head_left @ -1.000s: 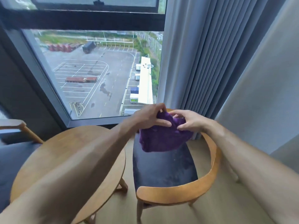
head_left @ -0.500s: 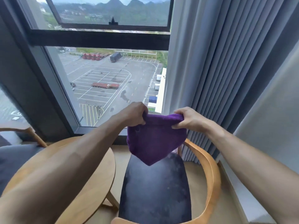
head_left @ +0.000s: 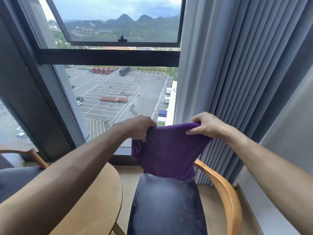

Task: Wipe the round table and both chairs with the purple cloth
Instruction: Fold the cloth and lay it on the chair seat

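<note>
Your fingers (head_left: 190,132) on the right hand (head_left: 205,125) are curled and pinching the upper right corner of the purple cloth (head_left: 166,151); those of the left hand (head_left: 139,127) are curled the same way, gripping the upper left corner, where some spare fabric bunches just below the knuckles. Neither hand is spread or flat.

Cloth position: held up in the air between both hands, top edge stretched roughly level from left to right, the rest hanging down to a loose point. That low point hangs over the far end of the dark seat of the near chair (head_left: 166,207); whether it touches the seat cannot be told from this view.

Key relation: the seat lies straight below and toward you from your grip, its long axis running away from you, across the stretched top edge of the cloth. The curved wooden armrest (head_left: 227,192) wraps round the right side, nearer your right hand. The round counter (head_left: 98,200) lies down and to the left, under your left forearm, so the left hand is nearer to it. The second chair (head_left: 18,175) sits well to the left, beyond the counter, partly cut off by the frame.

Judgement: the cloth looks to be in the course of being opened or refolded, not yet on any surface. Pale smudges show on the seat, so the near chair is probably unwiped or only part done.
</note>
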The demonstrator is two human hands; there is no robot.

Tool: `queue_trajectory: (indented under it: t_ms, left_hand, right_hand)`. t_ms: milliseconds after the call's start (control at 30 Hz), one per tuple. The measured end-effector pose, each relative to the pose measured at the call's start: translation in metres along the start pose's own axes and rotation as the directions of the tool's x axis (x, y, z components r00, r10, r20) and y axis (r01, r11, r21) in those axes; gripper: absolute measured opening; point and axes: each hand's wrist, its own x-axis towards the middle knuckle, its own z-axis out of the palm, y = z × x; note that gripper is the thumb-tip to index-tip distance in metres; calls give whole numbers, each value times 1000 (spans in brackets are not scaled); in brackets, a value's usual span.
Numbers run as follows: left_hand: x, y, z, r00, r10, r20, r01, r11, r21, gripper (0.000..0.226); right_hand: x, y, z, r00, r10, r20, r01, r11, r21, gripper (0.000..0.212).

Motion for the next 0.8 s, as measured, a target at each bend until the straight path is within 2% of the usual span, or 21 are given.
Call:
queue_trajectory:
  t_ms: [67, 133, 233, 333, 400, 433, 467, 500, 533, 567, 600, 633, 700, 733, 800]
  left_hand:
    - [1, -12, 3, 998, -52, -17, 53, 997, 63, 29]
    - [-1, -22, 5, 995, -88, -47, 91, 995, 51, 21]
    - [1, -30, 5, 997, -63, -32, 64, 997, 32, 10]
    - [5, -33, 9, 995, -78, 59, 77, 997, 20, 33]
    - [7, -33, 11, 986, -73, 148, 69, 997, 31, 33]
    - [8, -33, 13, 983, -75, 167, 81, 996, -34, 18]
    - [8, -31, 14, 985, -50, 168, 81, 979, -185, 12]
    - [8, -25, 13, 984, -5, 177, 74, 919, -387, 45]
    - [10, -15, 11, 989, 52, 141, 51, 766, -641, 69]
    - [14, -3, 10, 993, 79, 91, 24, 612, -791, 78]
    - [20, 9, 8, 996, 80, 26, -20, 521, -853, 73]
    - [27, 20, 7, 998, 49, -26, -48, 510, -859, 63]
    - [33, 35, 6, 995, -33, -96, -60, 572, -818, 42]
    - [36, 35, 9, 991, -57, -121, -66, 582, -811, 40]
    - [38, 28, 14, 988, -81, -135, -67, 559, -827, 37]
  right_hand:
    - [1, 8, -5, 998, -15, -61, 16, 1000, 20, 40]
    - [2, 12, -6, 996, -26, -87, 27, 1000, 10, 46]
    - [5, 12, -5, 993, -44, -113, 38, 998, -55, 46]
    - [9, 5, -3, 982, -82, -172, 78, 997, -30, 47]
    - [11, -5, -6, 971, -120, -207, 120, 993, -10, 45]
    - [13, -13, -7, 966, -147, -212, 149, 989, -7, 44]
    - [14, -22, -8, 963, -174, -204, 176, 984, -9, 42]
    - [17, -31, -7, 963, -196, -183, 197, 980, -14, 41]
    - [20, -42, -4, 967, -204, -154, 204, 979, -12, 39]
    - [23, -52, 0, 973, -197, -121, 200, 980, 19, 37]
    - [25, -60, 3, 981, -172, -88, 180, 979, 96, 33]
    - [26, -66, 6, 990, -132, -46, 139, 965, 221, 29]
    - [24, -69, 6, 996, -38, 77, -6, 868, 496, 33]
    - [22, -64, 3, 990, -5, 139, -78, 806, 587, 41]
    - [15, -51, -3, 976, 33, 214, -156, 792, 590, 54]
